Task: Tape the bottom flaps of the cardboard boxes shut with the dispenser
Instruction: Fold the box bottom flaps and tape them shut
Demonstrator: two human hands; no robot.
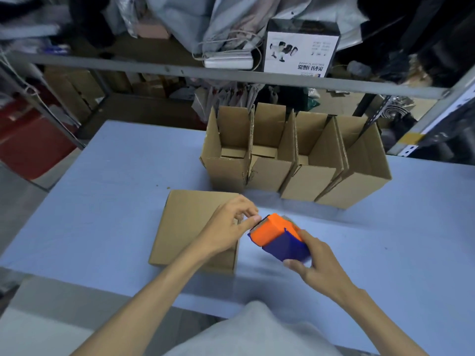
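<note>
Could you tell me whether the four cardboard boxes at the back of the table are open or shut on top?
Open: the boxes stand upright in a row, top flaps raised, and their insides are visible.

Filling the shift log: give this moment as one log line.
right hand: grips orange-and-blue plastic tape dispenser | left hand: pinches its front edge | brown cardboard box: lying flat on blue table
</note>
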